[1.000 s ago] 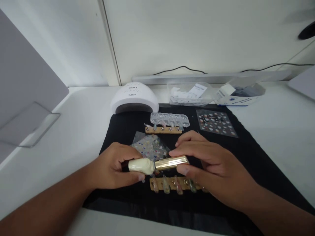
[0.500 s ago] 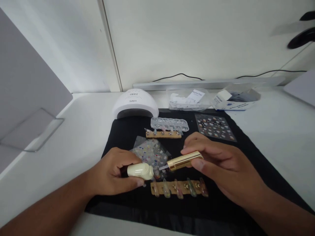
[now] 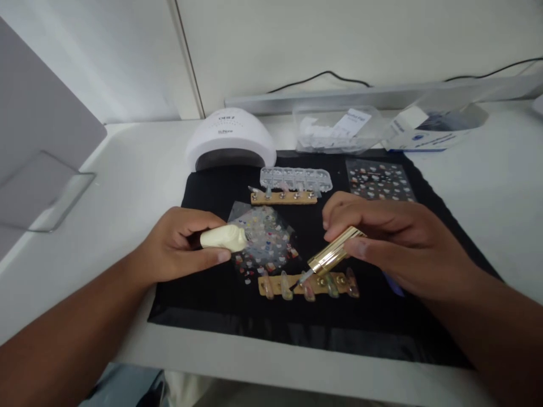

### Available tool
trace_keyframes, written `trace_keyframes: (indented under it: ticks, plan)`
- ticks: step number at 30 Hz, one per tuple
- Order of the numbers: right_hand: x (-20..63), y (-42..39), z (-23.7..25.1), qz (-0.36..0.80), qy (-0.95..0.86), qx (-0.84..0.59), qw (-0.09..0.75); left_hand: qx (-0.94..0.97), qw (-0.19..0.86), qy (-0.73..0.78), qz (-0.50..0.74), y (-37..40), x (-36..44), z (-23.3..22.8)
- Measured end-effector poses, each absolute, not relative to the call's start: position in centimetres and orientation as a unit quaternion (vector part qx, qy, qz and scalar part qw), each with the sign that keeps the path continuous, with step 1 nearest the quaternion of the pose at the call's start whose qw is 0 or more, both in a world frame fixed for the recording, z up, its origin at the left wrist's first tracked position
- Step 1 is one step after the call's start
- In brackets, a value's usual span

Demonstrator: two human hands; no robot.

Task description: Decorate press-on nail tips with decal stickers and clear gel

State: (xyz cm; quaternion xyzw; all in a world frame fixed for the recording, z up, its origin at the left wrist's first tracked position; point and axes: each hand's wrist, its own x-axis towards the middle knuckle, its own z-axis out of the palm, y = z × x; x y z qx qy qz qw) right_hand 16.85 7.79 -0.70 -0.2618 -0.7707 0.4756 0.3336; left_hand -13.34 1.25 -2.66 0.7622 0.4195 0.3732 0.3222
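My left hand (image 3: 182,246) is closed round a pale yellow nail polish bottle (image 3: 223,238), tilted with its open neck to the right. Between thumb and fingers, my right hand (image 3: 382,240) grips a gold-capped nail polish brush (image 3: 335,251). Its dark tip points down at the near wooden strip (image 3: 274,285), beside the second and third of several clear press-on nails (image 3: 287,287); whether it touches one I cannot tell. Nail sticker sheets (image 3: 265,234) lie between my hands.
A white nail lamp (image 3: 233,135) stands at the back left. Behind the sheets lie another strip of nails (image 3: 284,197) and a clear compartment case (image 3: 294,178). Farther right are a plastic tub (image 3: 335,133), a white box (image 3: 432,133) and a sticker sheet (image 3: 379,180) on the black mat (image 3: 203,195).
My right hand has swung the brush away from the bottle neck, down to the near strip of nails. The bottle has shifted a little left. The whole view has tilted down.
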Motion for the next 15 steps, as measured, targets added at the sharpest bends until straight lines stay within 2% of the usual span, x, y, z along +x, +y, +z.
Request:
trace_keyframes:
  ticks: [5,10,15]
  plan:
    - [16.41,7.5,-0.67,0.438,-0.806,-0.249,0.311,0.77,0.309,0.43,0.355,1.16,-13.52,-2.83]
    - [16.17,7.39,-0.95,0.398,-0.81,-0.283,0.326,0.778,0.307,0.43,0.341,1.09,-13.51,-2.86]
    - [15.94,6.88,-0.64,0.426,-0.793,-0.278,0.335,0.781,0.301,0.429,0.339,1.02,-13.62,-2.96]
